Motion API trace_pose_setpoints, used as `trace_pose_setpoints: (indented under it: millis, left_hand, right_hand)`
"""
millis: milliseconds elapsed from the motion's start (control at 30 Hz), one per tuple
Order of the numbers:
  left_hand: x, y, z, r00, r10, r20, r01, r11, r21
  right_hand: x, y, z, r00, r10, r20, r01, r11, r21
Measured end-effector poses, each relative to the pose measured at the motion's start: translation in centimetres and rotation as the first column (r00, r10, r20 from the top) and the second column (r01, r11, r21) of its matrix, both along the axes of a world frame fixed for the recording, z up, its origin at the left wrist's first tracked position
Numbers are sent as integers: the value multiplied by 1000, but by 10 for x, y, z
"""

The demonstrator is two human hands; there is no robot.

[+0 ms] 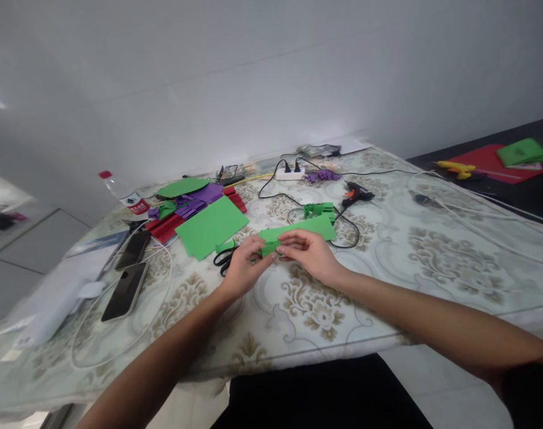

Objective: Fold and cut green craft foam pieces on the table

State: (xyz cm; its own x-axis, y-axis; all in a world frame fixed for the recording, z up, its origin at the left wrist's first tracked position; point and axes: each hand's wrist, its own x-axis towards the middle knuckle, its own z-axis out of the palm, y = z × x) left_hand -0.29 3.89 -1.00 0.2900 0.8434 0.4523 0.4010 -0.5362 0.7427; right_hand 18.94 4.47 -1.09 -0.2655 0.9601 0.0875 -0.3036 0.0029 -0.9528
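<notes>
Here's the green piece (271,246), right at the fingertips, pinched by the left hand (245,266) and the right hand (310,255) together, thumbs on the near side. Both grips are closed on it just above the tabletop, and the fingers cover so much of it that its full shape is hard to read.

Right behind the grip lies a green strip (318,227), its near edge partly hidden by the fingers. Just left of the grip, the scissors (223,260) show black handles only; the left hand hides part of them. Beyond them come the green sheets (213,226), overlapping a red and purple pile whose lower layers are covered.

Out past the strip, a curled green fringe (319,211), then the black glue gun (357,193) to the right and the power strip (290,173) farther back, two plugs in it. Well left of the grip, two phones and a bottle (136,202), its label too blurred to read. Far right, a yellow glue gun (458,169), and green paper (524,152) cut off by the frame.
</notes>
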Motion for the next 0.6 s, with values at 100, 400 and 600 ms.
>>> trace_pose_setpoints:
  millis: [100,400,600]
  left_hand:
    - [0,0,0,1000,10,-9,-10,1000,-1]
    - [-1,-1,0,1000,-2,26,2,1000,15]
    - [-2,-2,0,1000,15,0,-15,998,67]
  right_hand:
    - [-1,0,-1,1000,-8,16,8,1000,21]
    - [-1,0,0,998,-44,33,40,994,99]
    - [-1,0,0,998,-50,39,45,992,116]
